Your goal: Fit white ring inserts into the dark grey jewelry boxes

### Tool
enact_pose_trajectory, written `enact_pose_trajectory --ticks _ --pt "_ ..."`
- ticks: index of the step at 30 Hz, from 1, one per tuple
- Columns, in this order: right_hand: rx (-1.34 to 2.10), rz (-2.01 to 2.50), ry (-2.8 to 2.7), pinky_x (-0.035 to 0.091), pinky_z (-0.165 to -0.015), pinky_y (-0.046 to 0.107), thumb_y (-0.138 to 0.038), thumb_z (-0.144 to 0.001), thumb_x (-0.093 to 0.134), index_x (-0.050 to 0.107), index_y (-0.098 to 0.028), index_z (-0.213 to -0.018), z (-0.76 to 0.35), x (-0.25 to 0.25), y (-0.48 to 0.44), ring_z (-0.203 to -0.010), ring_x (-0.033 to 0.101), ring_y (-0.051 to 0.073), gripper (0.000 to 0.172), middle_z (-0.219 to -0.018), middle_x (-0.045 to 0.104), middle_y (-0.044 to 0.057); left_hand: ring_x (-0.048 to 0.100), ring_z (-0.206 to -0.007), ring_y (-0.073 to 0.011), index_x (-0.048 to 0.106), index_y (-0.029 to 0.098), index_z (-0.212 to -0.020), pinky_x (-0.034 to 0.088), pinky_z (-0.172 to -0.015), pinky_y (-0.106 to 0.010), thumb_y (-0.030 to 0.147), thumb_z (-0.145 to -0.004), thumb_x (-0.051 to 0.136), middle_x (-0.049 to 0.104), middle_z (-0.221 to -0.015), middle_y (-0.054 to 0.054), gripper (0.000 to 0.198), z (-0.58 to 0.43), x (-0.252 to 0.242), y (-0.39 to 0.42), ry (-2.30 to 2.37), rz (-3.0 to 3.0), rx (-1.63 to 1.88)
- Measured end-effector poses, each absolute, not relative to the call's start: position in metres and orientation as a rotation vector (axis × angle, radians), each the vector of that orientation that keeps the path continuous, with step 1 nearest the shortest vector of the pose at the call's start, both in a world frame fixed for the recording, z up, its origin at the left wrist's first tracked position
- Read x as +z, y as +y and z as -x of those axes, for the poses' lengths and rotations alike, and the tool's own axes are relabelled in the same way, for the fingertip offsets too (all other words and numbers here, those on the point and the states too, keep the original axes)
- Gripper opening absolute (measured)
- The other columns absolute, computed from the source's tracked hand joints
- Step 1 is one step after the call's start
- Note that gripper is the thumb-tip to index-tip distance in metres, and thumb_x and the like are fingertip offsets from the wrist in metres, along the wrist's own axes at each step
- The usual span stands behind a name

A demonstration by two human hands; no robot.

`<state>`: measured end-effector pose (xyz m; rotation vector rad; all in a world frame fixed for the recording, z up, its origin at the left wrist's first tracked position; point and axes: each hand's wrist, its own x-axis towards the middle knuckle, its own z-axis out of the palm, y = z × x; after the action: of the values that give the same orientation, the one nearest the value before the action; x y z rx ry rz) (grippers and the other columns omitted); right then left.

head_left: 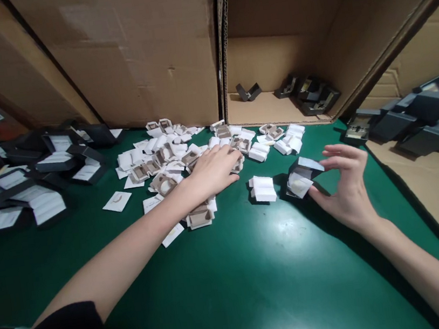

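Observation:
My right hand grips a small black hinged box between thumb and fingers. The box stands tilted with its lid raised, and a white folded card insert shows inside it. My left hand lies palm down across a heap of white folded card inserts, fingers stretched out over it. Its fingertips touch the heap, and the hand covers the inserts beneath. Between the two hands, a single white insert rests apart on the green table.
Several open black boxes with white inserts pile up at the left. More black boxes sit on cardboard at the right. Behind stands an open carton with a few black boxes inside. A flat white card lies left of the heap.

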<state>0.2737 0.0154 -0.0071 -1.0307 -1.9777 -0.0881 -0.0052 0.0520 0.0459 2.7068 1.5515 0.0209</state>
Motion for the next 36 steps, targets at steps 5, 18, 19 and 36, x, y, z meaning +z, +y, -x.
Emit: enact_pose_trajectory --ticks 5,18,19,36 --pt "-0.24 0.996 -2.153 0.05 -0.084 0.046 -0.007 -0.071 0.064 0.065 -0.027 -0.088 -0.273 -0.001 0.012 -0.127 0.036 0.035 0.026 -0.135 0.032 0.006 0.048 -0.116 -0.0296 0.043 0.018 -0.131 0.043 -0.091 -0.039 0.029 -0.085 0.06 0.048 -0.131 -0.013 0.051 0.006 0.044 0.053 1.543 -2.704 0.033" --pt "0.409 1.123 -1.724 0.052 -0.078 0.038 -0.03 -0.08 0.067 0.069 -0.026 -0.088 -0.272 0.003 0.011 -0.096 0.059 0.022 0.01 -0.101 0.059 0.006 0.048 -0.121 -0.0269 0.045 0.012 -0.13 0.034 -0.107 -0.045 0.024 -0.087 0.058 0.055 -0.123 -0.015 0.047 -0.047 0.039 -0.001 0.766 -3.137 0.555" --pt "0.452 1.124 -1.688 0.052 -0.075 0.036 -0.03 -0.08 0.067 0.069 -0.025 -0.087 -0.271 0.002 0.011 -0.095 0.059 0.022 0.009 -0.1 0.06 0.006 0.047 -0.123 -0.0264 0.044 0.012 -0.131 0.033 -0.109 -0.045 0.021 -0.087 0.057 0.055 -0.124 -0.015 0.047 -0.048 0.035 -0.002 0.74 -3.158 0.549" --pt "0.825 1.013 -1.37 0.053 -0.064 0.032 -0.029 -0.082 0.064 0.062 -0.033 -0.114 -0.265 0.001 0.004 -0.07 0.06 0.013 0.032 -0.096 0.055 0.001 0.053 -0.083 -0.0171 0.062 0.018 -0.105 0.043 -0.084 -0.035 0.01 -0.094 0.039 0.059 -0.088 -0.006 0.026 -0.052 0.012 0.0 0.62 -3.309 0.63"
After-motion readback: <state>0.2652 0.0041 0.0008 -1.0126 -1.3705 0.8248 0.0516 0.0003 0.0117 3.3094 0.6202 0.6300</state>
